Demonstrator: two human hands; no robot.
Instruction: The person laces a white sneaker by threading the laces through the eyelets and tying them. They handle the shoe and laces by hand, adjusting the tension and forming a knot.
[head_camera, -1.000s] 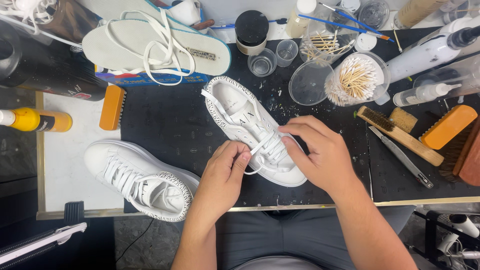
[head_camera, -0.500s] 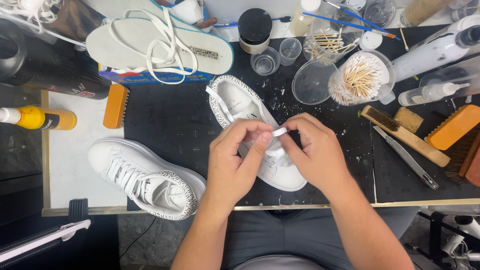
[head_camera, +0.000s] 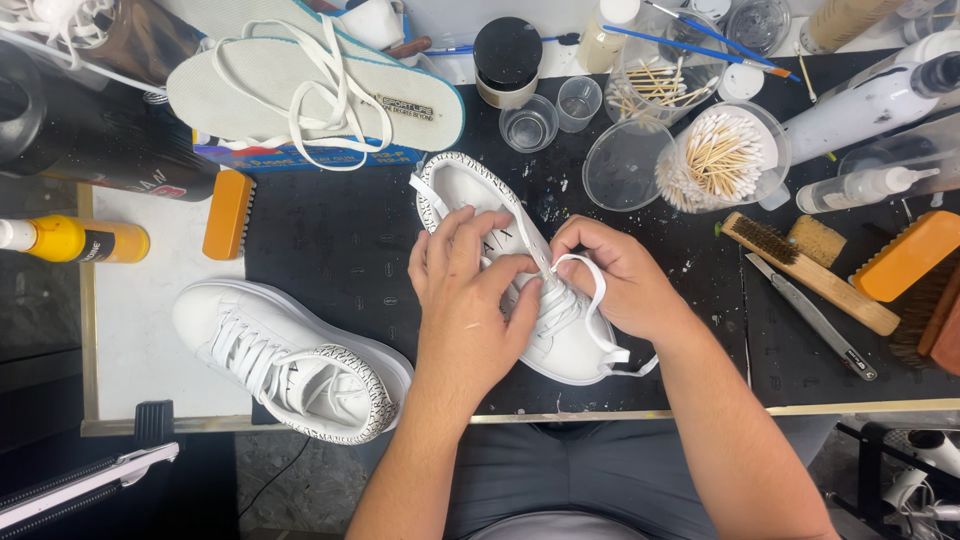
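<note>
Lacing stood half done on the white sneaker (head_camera: 560, 320): left hand (head_camera: 465, 300) pressed its tongue, right hand (head_camera: 615, 280) pinched the lace (head_camera: 590, 275); upper eyelets remained.

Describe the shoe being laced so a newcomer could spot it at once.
On the black work mat, look at its middle, just below the small clear cups. The white low-top sneaker lies there under the left hand and right hand. Unlike the other white sneaker, its lace hangs loose.
</note>
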